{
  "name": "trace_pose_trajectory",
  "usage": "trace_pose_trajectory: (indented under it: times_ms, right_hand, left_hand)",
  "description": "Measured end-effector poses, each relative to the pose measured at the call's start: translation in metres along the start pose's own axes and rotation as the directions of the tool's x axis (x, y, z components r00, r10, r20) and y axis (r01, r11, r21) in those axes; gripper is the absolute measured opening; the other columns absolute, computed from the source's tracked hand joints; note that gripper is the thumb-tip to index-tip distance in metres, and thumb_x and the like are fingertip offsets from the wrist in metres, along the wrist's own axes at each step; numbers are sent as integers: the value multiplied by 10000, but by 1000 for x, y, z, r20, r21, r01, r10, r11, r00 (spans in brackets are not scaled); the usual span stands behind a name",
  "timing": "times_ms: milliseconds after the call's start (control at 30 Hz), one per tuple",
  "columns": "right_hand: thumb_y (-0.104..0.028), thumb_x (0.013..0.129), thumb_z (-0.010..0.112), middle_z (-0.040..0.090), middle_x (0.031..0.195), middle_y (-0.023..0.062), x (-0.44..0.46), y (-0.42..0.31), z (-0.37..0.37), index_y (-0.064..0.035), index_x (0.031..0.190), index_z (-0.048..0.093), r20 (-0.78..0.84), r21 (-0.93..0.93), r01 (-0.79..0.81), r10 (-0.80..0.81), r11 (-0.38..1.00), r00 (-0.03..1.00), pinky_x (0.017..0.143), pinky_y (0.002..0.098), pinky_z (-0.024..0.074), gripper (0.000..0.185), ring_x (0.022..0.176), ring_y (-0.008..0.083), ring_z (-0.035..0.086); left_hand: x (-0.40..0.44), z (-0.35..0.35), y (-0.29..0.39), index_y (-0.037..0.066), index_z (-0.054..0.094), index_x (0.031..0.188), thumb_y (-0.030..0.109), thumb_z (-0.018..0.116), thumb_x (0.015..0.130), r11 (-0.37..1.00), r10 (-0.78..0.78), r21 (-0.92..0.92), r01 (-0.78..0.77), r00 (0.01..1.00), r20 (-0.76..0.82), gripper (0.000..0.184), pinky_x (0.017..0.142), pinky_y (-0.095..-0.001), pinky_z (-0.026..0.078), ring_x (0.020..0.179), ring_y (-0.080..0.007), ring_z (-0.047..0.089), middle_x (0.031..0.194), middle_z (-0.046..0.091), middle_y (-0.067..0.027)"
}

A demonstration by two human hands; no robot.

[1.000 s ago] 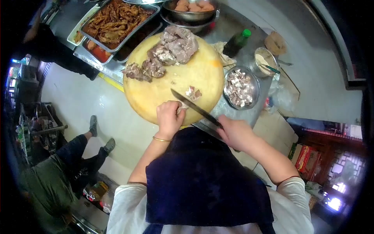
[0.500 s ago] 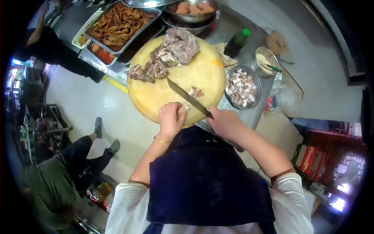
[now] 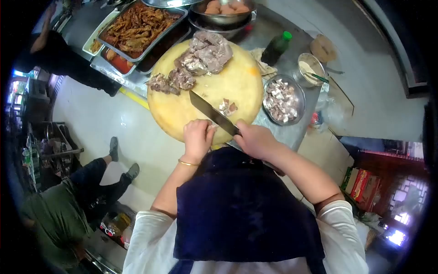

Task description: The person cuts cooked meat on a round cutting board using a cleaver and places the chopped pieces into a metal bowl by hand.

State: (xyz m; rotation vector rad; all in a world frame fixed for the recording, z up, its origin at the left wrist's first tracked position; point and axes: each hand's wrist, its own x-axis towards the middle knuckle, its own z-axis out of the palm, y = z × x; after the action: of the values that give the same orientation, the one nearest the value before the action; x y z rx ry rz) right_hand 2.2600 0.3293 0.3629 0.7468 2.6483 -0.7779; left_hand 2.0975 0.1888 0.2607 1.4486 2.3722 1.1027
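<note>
My right hand [image 3: 255, 140] is wrapped round the handle of a kitchen knife [image 3: 211, 111], whose broad blade slants up and left across a round yellow cutting board [image 3: 242, 84]. Close to the blade's left side, near the board's front edge, my left hand [image 3: 198, 135] grips a small piece of meat [image 3: 212, 129], mostly hidden by the fingers. Several cut bits of meat [image 3: 227, 107] lie just beyond the blade. Farther back on the board rest a large chunk of cooked meat [image 3: 212, 50] and smaller chunks [image 3: 182, 78] beside it.
Right of the board stand a bowl of diced meat [image 3: 284, 100], a container of pale powder [image 3: 310, 68] and a green-capped bottle [image 3: 277, 48]. Behind left is a tray of braised food [image 3: 139, 29]; behind, a metal bowl [image 3: 223, 19]. One person [image 3: 59, 219] is at lower left, another [image 3: 68, 64] at upper left.
The knife and my right hand have shifted left, toward my left hand. My left hand has barely moved, and the cut bits now show more fully beside the blade.
</note>
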Motion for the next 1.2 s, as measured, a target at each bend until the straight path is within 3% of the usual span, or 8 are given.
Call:
trace_pose_trajectory:
  times_ms: [333, 567, 633, 700, 833, 933, 1033, 1200]
  right_hand:
    - [-296, 960, 603, 708, 848, 176, -38, -10, -14, -34, 1116, 493, 178, -113, 9, 11, 994, 984, 713, 524, 542, 325, 824, 400, 699]
    - [-255, 954, 626, 692, 881, 195, -7, 3, -2, -48, 1110, 501, 105, 197, -55, 35, 979, 994, 716, 477, 542, 287, 805, 373, 689]
    - [-255, 954, 643, 684, 840, 161, -18, 31, 11, -53, 1100, 497, 19, 507, -77, 78, 858, 997, 646, 432, 544, 289, 722, 317, 683]
    - [-241, 1001, 601, 591, 722, 55, -39, 54, 22, -78, 1095, 479, 112, 831, -226, 244, 508, 963, 489, 306, 465, 224, 546, 169, 569]
    - [-236, 1045, 523, 546, 687, 35, -60, 94, 47, -101, 1111, 459, 130, 968, -198, 369, 154, 920, 434, 294, 423, 164, 467, 144, 501]
    - [-248, 1049, 519, 545, 681, 38, -62, 86, 60, -92, 1119, 451, 177, 956, -255, 409, 145, 895, 424, 299, 417, 184, 453, 146, 495]
    - [-252, 1043, 534, 544, 673, 42, -51, 72, 69, -79, 1135, 446, 197, 937, -279, 339, 211, 920, 428, 304, 427, 214, 458, 153, 503]
    - [-224, 1038, 530, 554, 696, 40, -14, 41, 76, -13, 1265, 426, 318, 910, -334, 101, 248, 943, 420, 292, 423, 327, 467, 125, 516]
  left_hand:
    - [-12, 2, -11, 69, 649, 858, 132, 742, 809, 999, 30, -19, -31, 999, -40, 123, 811, -444, 439, 855, -351, 575, 854, 624, -129]
    - [-7, -3, -6, 79, 666, 861, 115, 753, 802, 997, 40, -60, -44, 997, -65, 111, 780, -433, 451, 822, -326, 592, 814, 636, -97]
    - [-1, -7, -6, 80, 674, 886, 107, 743, 813, 993, 33, -113, -39, 998, -54, 104, 797, -436, 458, 842, -333, 594, 848, 641, -103]
    - [11, -8, -13, 81, 673, 903, 102, 738, 816, 981, 53, -182, -71, 993, -101, 111, 801, -440, 458, 861, -335, 591, 883, 643, -112]
    - [54, 5, -10, 63, 599, 1252, 267, 791, 797, 995, 72, -53, -80, 986, -147, 535, 1073, -502, 402, 1163, -420, 548, 1234, 598, -227]
    - [74, 17, -16, 46, 522, 1364, 351, 803, 787, 994, 98, 31, -100, 994, 50, 710, 1169, -572, 289, 1283, -452, 487, 1354, 541, -254]
    - [69, 18, -9, 36, 519, 1348, 347, 799, 781, 981, 182, -114, -159, 953, 241, 705, 1124, -589, 328, 1233, -428, 530, 1331, 570, -217]
    - [45, 39, 13, 23, 574, 1312, 193, 827, 784, 989, 35, -141, -47, 996, -86, 609, 1073, -477, 426, 1264, -432, 503, 1373, 544, -235]
